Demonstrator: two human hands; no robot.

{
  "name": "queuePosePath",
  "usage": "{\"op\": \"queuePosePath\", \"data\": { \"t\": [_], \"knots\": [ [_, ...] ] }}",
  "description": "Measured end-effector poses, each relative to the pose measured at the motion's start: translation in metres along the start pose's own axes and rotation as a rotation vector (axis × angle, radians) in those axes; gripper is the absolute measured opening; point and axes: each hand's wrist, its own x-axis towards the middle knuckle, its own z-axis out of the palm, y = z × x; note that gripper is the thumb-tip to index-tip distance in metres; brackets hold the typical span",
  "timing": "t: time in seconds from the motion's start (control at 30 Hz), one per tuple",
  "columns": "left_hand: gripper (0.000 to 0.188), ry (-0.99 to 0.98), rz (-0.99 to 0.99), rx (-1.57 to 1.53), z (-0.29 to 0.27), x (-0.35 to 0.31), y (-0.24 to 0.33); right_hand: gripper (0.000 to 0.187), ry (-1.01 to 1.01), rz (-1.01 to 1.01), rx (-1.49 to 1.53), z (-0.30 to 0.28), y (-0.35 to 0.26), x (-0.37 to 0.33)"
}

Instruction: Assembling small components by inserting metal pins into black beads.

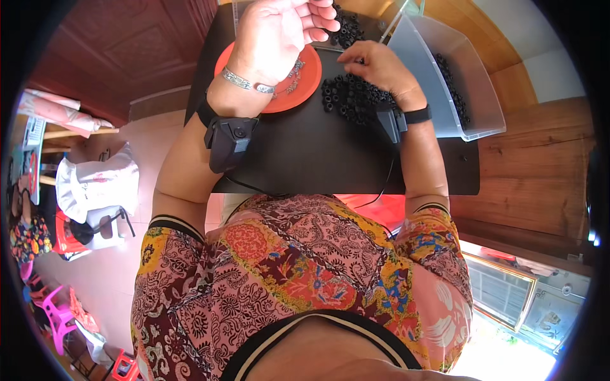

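My left hand (274, 35) is raised over an orange plate (310, 89), palm turned up and fingers curled. A small dark thing shows by its fingertips at the upper edge, too cut off to name. Small silvery metal pieces (294, 77) lie on the plate, partly covered by the hand and wrist. My right hand (383, 68) is over a heap of small black ring-shaped parts (349, 98), back upward. Its fingers are bent in and pressed together; whatever they hold is hidden. Both wrists carry strapped black devices, and a patterned bracelet circles the left wrist.
At the right of the dark table (305, 162) stands a translucent plastic bin (473, 130) with more black parts inside. Further black parts (346, 28) lie at the back, between the hands. Thin cables hang near the table's front edge. Wooden panelling (534, 165) stands to the right.
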Motion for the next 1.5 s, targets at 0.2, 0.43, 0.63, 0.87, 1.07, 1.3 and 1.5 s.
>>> {"op": "queuePosePath", "data": {
  "t": [0.2, 0.43, 0.63, 0.87, 1.07, 1.3, 1.5],
  "knots": [
    [0.022, 0.450, -0.176, 0.084, 0.014, -0.004, 0.010, 0.022, -0.016, -0.267, -0.217, 0.030, 0.011, 0.000],
    [0.021, 0.256, -0.092, 0.043, 0.007, -0.001, 0.006, 0.016, 0.023, -0.267, -0.196, 0.032, 0.015, 0.003],
    [0.020, 0.458, -0.163, 0.077, 0.011, -0.002, 0.011, 0.015, 0.122, -0.158, -0.073, 0.031, 0.006, 0.003],
    [0.028, 0.497, -0.208, 0.147, -0.003, -0.003, -0.001, 0.016, 0.303, -0.091, 0.754, 0.000, -0.022, -0.008],
    [0.026, 0.481, -0.305, 0.078, 0.000, -0.008, -0.020, 0.017, 0.313, -0.196, 0.953, -0.023, -0.044, -0.021],
    [0.024, 0.461, -0.348, 0.034, 0.008, -0.010, -0.026, 0.014, 0.318, -0.301, 0.969, -0.036, -0.060, -0.014],
    [0.026, 0.423, -0.351, 0.030, 0.005, -0.012, -0.028, 0.014, 0.348, -0.349, 0.978, -0.035, -0.069, -0.013]
  ]
}}
